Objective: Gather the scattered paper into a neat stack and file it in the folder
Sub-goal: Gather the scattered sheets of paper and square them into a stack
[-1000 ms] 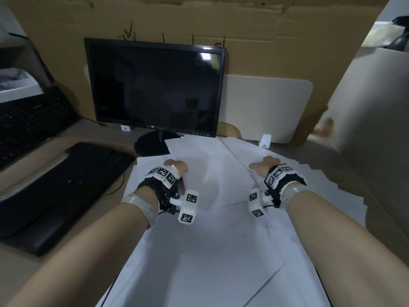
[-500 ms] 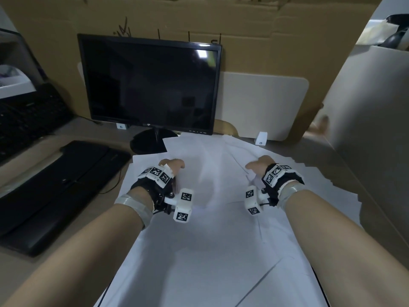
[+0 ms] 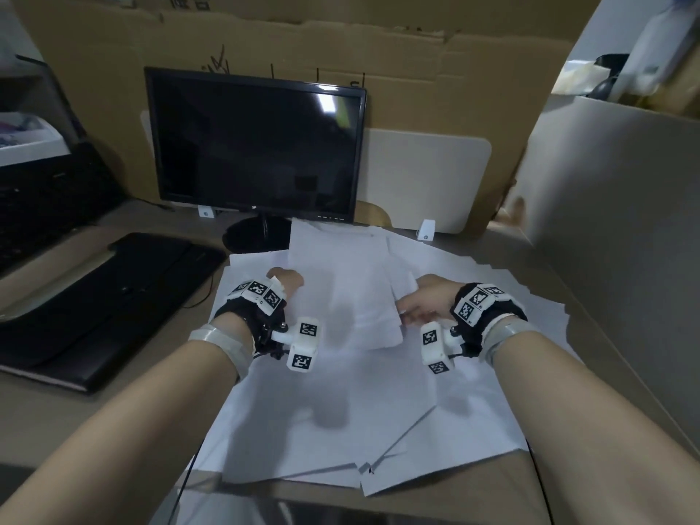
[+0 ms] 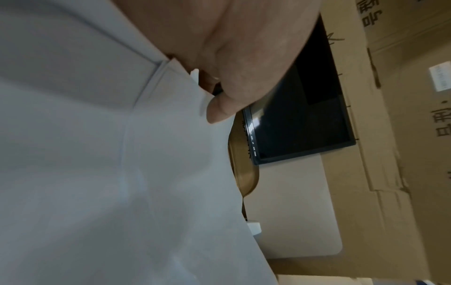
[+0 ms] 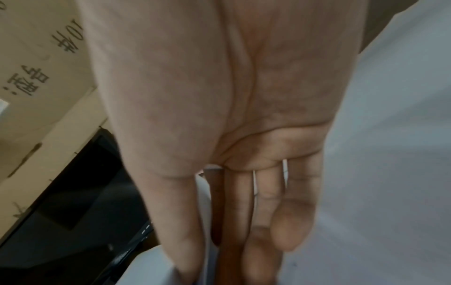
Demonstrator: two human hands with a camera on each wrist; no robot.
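Several white paper sheets lie spread and overlapping across the desk in the head view. Between my hands, a bunch of sheets stands raised off the spread. My left hand grips its left edge; the left wrist view shows the thumb lying on the paper, with the fingers hidden behind it. My right hand pinches the right edge, and the sheet edge runs between thumb and straight fingers. A black folder lies shut on the desk to the left.
A dark monitor stands just behind the papers, in front of a cardboard wall. A black keyboard sits at far left and a white panel at right. A glossy dark-edged sheet pokes out under the near papers.
Both hands were resting apart on the flat sheets. They have moved toward each other and taken hold of a bunch of sheets, which now stands raised between them.
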